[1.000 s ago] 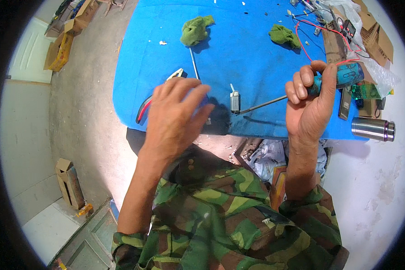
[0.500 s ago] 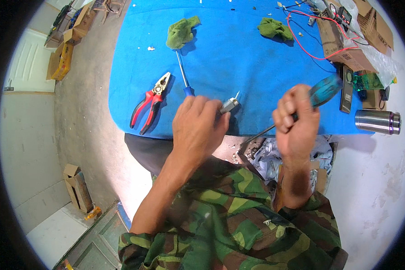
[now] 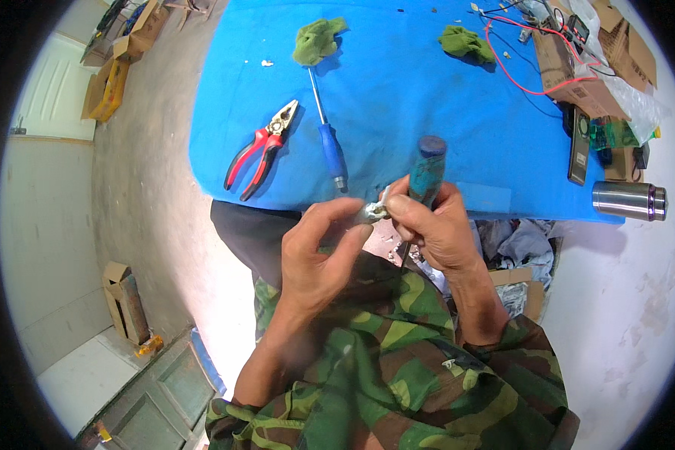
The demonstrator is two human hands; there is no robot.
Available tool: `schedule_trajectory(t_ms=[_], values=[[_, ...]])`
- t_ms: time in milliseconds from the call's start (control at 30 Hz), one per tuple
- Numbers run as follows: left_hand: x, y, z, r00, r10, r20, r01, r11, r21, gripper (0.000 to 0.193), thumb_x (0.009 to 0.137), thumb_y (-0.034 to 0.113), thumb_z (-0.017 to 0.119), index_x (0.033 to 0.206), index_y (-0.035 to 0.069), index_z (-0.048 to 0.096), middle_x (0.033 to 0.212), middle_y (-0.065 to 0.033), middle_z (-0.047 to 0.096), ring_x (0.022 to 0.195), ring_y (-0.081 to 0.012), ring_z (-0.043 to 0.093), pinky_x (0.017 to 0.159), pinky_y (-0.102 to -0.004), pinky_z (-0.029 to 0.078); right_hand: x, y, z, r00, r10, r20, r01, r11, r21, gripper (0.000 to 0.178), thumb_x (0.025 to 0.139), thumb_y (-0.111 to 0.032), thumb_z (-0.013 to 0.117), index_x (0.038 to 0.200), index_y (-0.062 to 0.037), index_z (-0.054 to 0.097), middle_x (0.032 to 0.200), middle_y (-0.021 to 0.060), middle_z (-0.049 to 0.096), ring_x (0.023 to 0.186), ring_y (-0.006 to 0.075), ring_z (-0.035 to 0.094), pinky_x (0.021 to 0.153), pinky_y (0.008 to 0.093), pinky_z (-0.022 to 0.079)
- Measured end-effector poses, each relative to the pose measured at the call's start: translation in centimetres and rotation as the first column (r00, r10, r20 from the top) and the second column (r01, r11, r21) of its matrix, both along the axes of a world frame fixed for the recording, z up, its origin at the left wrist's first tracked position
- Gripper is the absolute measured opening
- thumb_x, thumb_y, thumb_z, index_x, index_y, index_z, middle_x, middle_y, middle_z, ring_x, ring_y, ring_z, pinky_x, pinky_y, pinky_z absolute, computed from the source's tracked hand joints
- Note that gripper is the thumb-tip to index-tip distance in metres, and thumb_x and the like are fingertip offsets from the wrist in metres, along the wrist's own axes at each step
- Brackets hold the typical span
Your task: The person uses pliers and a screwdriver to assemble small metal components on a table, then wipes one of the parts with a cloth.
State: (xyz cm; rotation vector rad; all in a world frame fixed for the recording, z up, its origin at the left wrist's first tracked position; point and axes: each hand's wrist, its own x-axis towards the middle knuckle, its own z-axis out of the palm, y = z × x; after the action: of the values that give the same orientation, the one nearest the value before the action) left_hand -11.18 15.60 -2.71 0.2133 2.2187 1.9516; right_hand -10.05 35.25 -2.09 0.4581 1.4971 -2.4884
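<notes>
Left hand (image 3: 316,244): thumb and forefinger pinch a small, silvery, boxy piece (image 3: 373,213).
Right hand (image 3: 444,234): grasps a screwdriver with a worn teal handle (image 3: 427,174), shaft downward; thumb and forefinger meet the piece's pale end.
Silvery piece: between both hands, at the near edge of the blue-covered table (image 3: 397,97).
Pliers with red-and-black grips (image 3: 261,154): toward the table's near left corner, jaws pointing away.
Blue-handled screwdriver (image 3: 331,150): just right of the pliers, butt toward the near edge.
Crumpled green cloths (image 3: 317,43): two, toward the far edge.
Steel flask (image 3: 627,201): near right corner.
</notes>
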Motion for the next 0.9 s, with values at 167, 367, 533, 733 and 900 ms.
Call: schedule_trajectory(t_ms=[167,367,533,733,900], values=[[0.0,-1.5,0.2,0.976,-0.112,-0.186,0.083,0.984,-0.157,0.029,0.093,-0.003,0.076,0.121,-0.002,0.070,0.106,-0.0073,0.073,0.093,-0.0124,0.070,0.083,-0.0264,0.056,0.1,-1.0,0.5,0.999,0.041,-0.036,-0.036,0.992,0.121,0.015,0.095,-0.015,0.079,0.103,-0.0030,0.076,0.082,-0.0028,0.066,0.069,0.0039,0.055,0.062,0.0235,0.043],[0.4,-2.0,0.3,0.939,-0.134,-0.317,0.079,0.980,-0.182,0.031,0.088,-0.006,0.079,0.118,0.000,0.071,0.103,-0.0102,0.074,0.088,-0.0169,0.072,0.077,-0.0282,0.056,-0.1,-1.5,0.2,0.995,0.093,-0.024,-0.090,0.990,0.110,0.012,0.094,-0.014,0.076,0.098,-0.0030,0.073,0.093,0.0047,0.070,0.064,0.0041,0.053,0.056,0.0228,0.040],[0.4,-2.0,0.4,0.913,-0.146,-0.380,0.065,0.974,-0.219,0.035,0.081,-0.009,0.081,0.113,0.001,0.071,0.098,-0.0113,0.074,0.086,-0.0219,0.072,0.075,-0.0309,0.057,-0.5,-1.4,-0.1,0.993,0.117,0.022,-0.117,0.993,-0.019,0.010,0.093,-0.013,0.075,0.093,-0.0044,0.069,0.096,0.0090,0.070,0.058,0.0046,0.051,0.049,0.0206,0.038],[0.3,-1.7,-0.2,0.824,-0.128,-0.552,-0.049,0.955,-0.294,0.037,0.076,-0.010,0.082,0.109,0.003,0.070,0.099,-0.0126,0.074,0.088,-0.0293,0.072,0.077,-0.0363,0.058,-1.1,-1.9,0.0,0.992,0.125,0.000,-0.125,0.989,-0.074,0.009,0.094,-0.011,0.073,0.092,-0.0045,0.068,0.093,0.0090,0.069,0.057,0.0035,0.051,0.048,0.0196,0.039],[0.2,-1.4,-0.8,0.734,-0.129,-0.667,-0.135,0.935,-0.329,0.038,0.076,-0.010,0.082,0.110,0.002,0.070,0.103,-0.0119,0.075,0.090,-0.0310,0.072,0.080,-0.0388,0.059,-1.3,-2.0,0.0,0.995,0.101,-0.010,-0.101,0.992,-0.072,0.009,0.095,-0.011,0.073,0.091,-0.0042,0.068,0.094,0.0098,0.069,0.056,0.0031,0.050,0.047,0.0195,0.039]])
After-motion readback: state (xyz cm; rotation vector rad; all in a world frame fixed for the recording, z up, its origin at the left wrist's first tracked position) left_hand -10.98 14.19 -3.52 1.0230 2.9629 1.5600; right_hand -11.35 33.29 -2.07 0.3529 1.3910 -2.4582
